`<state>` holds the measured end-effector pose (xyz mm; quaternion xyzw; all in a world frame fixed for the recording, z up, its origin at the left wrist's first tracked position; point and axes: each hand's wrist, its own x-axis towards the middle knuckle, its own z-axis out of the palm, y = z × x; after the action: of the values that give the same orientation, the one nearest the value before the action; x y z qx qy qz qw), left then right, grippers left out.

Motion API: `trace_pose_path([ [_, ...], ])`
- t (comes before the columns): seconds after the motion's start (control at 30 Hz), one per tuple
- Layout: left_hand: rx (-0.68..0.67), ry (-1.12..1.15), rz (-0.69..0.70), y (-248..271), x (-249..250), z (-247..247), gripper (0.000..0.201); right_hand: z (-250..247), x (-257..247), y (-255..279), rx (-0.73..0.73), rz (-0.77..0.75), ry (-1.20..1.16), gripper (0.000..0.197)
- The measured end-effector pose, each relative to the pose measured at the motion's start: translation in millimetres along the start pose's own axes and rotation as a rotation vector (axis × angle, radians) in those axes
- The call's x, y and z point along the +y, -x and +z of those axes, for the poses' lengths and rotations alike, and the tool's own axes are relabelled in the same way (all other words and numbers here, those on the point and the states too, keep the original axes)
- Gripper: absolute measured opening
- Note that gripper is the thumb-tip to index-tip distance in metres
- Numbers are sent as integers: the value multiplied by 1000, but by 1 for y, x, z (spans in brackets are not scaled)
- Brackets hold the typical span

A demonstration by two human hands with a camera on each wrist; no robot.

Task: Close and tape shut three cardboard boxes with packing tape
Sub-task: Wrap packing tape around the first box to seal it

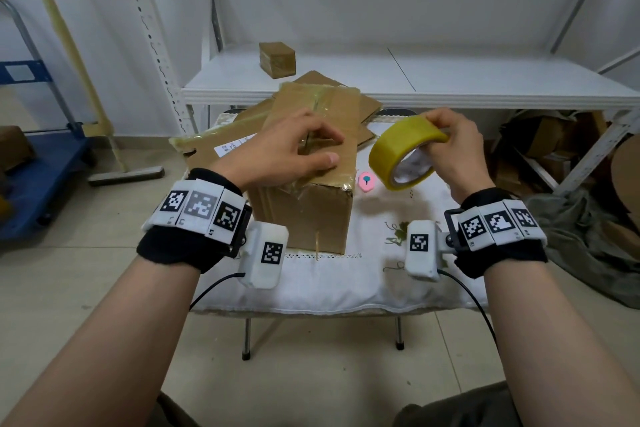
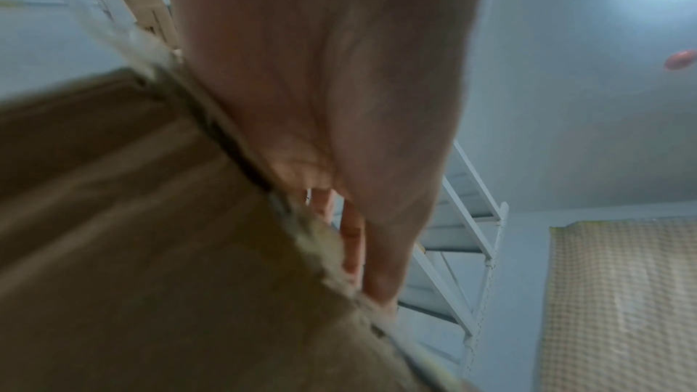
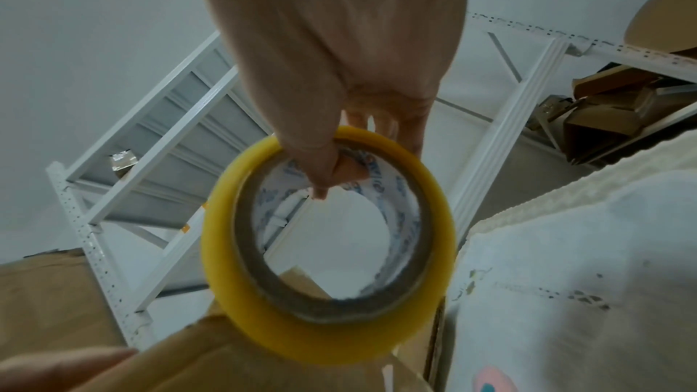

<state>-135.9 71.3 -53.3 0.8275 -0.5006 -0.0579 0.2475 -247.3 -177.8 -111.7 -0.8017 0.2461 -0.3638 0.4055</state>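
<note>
A closed brown cardboard box (image 1: 311, 215) stands on the cloth-covered table (image 1: 346, 281), old clear tape along its top seam. My left hand (image 1: 329, 149) rests on the box top near its front edge, fingers arched with the tips on the seam and the thumb lying along the edge; the left wrist view shows the palm (image 2: 331, 100) over the box edge (image 2: 132, 249). My right hand (image 1: 434, 135) holds a yellow tape roll (image 1: 391, 156) in the air just right of the box, thumb inside the core (image 3: 320, 172), fingers outside the roll (image 3: 234, 249).
A pink cutter (image 1: 366, 181) lies on the cloth between box and roll. Flattened cardboard (image 1: 214, 146) is piled behind and left of the box. A small taped box (image 1: 277, 58) sits on the white shelf (image 1: 415, 83). A blue cart (image 1: 34, 163) stands at left, cardboard scraps at right.
</note>
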Motion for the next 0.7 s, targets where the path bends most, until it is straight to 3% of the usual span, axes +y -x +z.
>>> trace_pose_path([
  [0.1,19,-11,4,-2,6,3,42,0,-12,0,33,-76,-128,39],
  [0.23,155,-12,-4,-6,15,7,63,1,-29,3,62,-187,-242,46],
  [0.37,188,180,-27,-7,14,10,78,5,-37,7,108,-284,-296,55],
  [0.6,236,373,-17,-7,28,15,86,8,-53,10,127,-457,-245,59],
  [0.7,269,397,73,-7,32,19,75,10,-58,11,128,-509,-235,58],
])
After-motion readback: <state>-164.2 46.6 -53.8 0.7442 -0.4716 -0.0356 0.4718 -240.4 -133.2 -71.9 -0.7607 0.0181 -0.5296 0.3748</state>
